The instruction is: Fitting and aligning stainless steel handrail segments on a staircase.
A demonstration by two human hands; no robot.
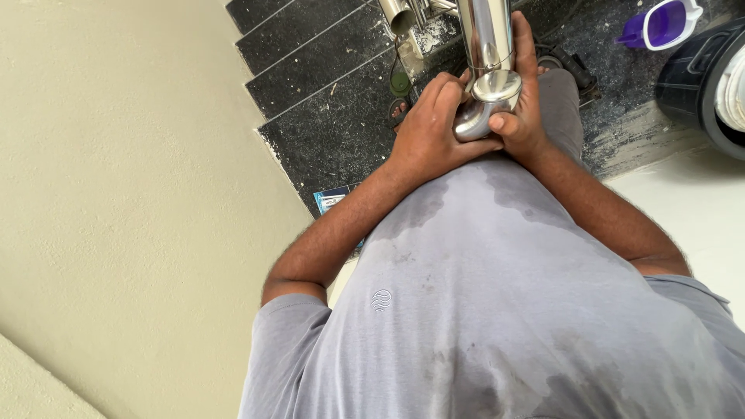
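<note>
A shiny steel railing pipe (487, 39) with a curved elbow end (475, 116) comes toward my chest. My left hand (427, 128) is wrapped around the elbow from the left, fingers curled over it. My right hand (524, 93) grips the pipe from the right, fingers stretched up along the tube and thumb pressed on the elbow. My grey, damp shirt (497, 295) fills the lower part of the view.
Dark speckled stone steps (326, 85) descend below, beside a cream wall (132, 194). A second steel tube end (397, 15) shows at the top. A purple-and-white jug (663, 23) and a black bin (702, 77) stand at the upper right. A sandalled foot (570, 66) rests on the landing.
</note>
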